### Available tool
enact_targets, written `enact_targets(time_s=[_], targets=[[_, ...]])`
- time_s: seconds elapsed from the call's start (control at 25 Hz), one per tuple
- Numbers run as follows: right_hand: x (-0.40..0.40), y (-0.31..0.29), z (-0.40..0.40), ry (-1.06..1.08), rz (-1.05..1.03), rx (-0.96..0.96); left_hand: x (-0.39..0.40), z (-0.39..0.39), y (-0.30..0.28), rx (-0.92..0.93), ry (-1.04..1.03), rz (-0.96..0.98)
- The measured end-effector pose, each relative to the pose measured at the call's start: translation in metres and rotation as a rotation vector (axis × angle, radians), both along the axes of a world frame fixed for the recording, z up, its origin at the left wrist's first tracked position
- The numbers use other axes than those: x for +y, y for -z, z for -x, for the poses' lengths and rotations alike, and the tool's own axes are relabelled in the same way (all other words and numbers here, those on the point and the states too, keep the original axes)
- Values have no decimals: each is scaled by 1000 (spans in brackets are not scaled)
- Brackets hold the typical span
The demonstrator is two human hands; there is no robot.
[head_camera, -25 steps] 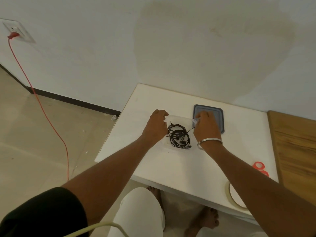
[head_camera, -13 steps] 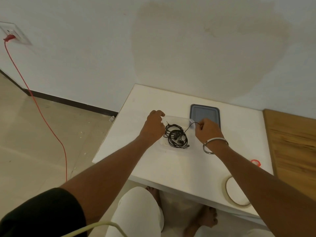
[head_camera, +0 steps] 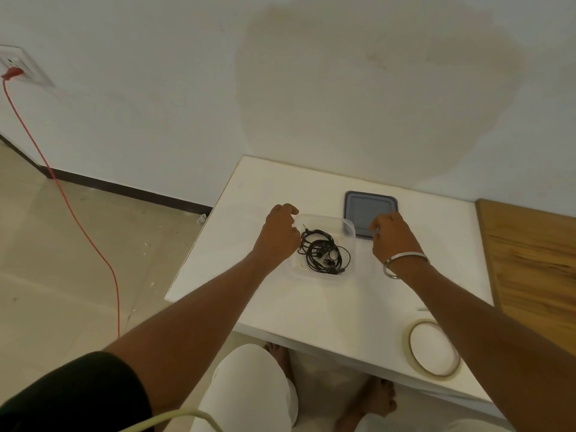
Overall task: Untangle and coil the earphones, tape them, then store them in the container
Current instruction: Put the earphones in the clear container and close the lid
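Meanwhile, black earphones [head_camera: 322, 254] lie tangled inside the clear container [head_camera: 349, 226] on the white table [head_camera: 311, 310], the left hand [head_camera: 279, 235] curled against the container's left wall, the right hand [head_camera: 393, 236] loosely curled just right of it, over the gray lid [head_camera: 371, 207], apparently holding nothing, tape roll [head_camera: 433, 350] nearer.

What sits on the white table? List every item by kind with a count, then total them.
Clear plastic container: 1
Tangled black earphones inside that container: 1 bundle
Grey container lid: 1
Tape roll: 1
Total: 4
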State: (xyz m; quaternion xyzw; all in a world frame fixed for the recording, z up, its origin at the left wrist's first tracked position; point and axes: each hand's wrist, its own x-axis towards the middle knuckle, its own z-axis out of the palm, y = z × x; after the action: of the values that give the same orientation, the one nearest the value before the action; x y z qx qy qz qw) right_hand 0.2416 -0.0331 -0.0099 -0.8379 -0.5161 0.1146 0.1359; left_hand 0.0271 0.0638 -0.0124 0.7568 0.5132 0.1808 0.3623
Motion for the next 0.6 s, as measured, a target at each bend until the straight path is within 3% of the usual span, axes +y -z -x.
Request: enact_targets(time_s=[0.08, 0.16, 0.28, 0.44, 0.6], targets=[[-5, 12, -8, -44, 167, -82, 1, -1, 2, -29, -20, -17], [-6, 20, -10, -38, 197, -119, 2, 1, 4, -48, -57, -50], [-4, 25, -11, -43, 161, -173, 6, 16, 11, -33, -98, -48], [-11, 21, -16, -272, 147, -365, 9, 37, 20, 15, -146, -24], [-20, 2, -15, -284, -26, -401, 7, 39, 20, -2, -133, 6]])
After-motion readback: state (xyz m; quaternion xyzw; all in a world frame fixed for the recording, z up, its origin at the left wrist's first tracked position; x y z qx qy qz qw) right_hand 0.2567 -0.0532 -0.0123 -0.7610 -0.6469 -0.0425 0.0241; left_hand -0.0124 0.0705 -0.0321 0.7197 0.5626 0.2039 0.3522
